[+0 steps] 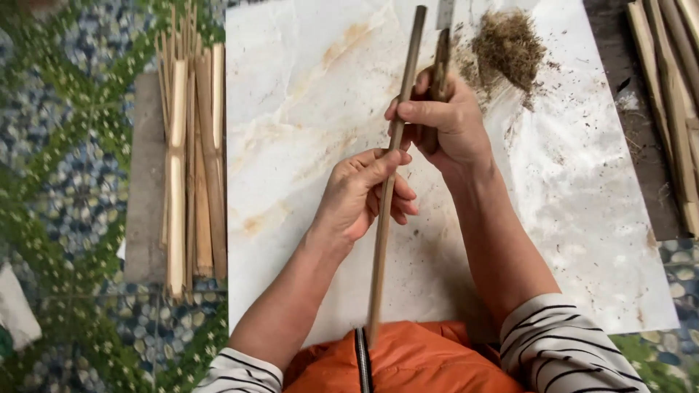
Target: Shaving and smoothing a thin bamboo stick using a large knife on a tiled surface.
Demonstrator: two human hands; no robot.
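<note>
At the far left, a patterned floor [73,182] of green and blue pebble shapes runs under everything. On it lies a bundle of split bamboo strips [193,167], pale and tan, laid lengthwise beside the left edge of a white marbled slab [291,87] that serves as the bench.

Over the middle of the slab, the left hand [360,193] is clenched around a long thin bamboo stick [386,211], its fingers [397,200] curled over the shaft about midway along. The stick runs nearly upright in the view, its lower end near the person's orange lap [408,360] and its upper end reaching the top of the slab.

Just above and to the right, the right hand [444,120] grasps the same stick higher up, thumb and fingers wrapped round it. This hand also holds a dark, narrow blade-like tool [439,69] set close alongside the stick; whether its edge touches the stick cannot be told.

Further right, a heap of brown fibrous shavings [506,47] sits on the slab. At the far right edge lie more bamboo slats [673,94], well apart from the hands.
</note>
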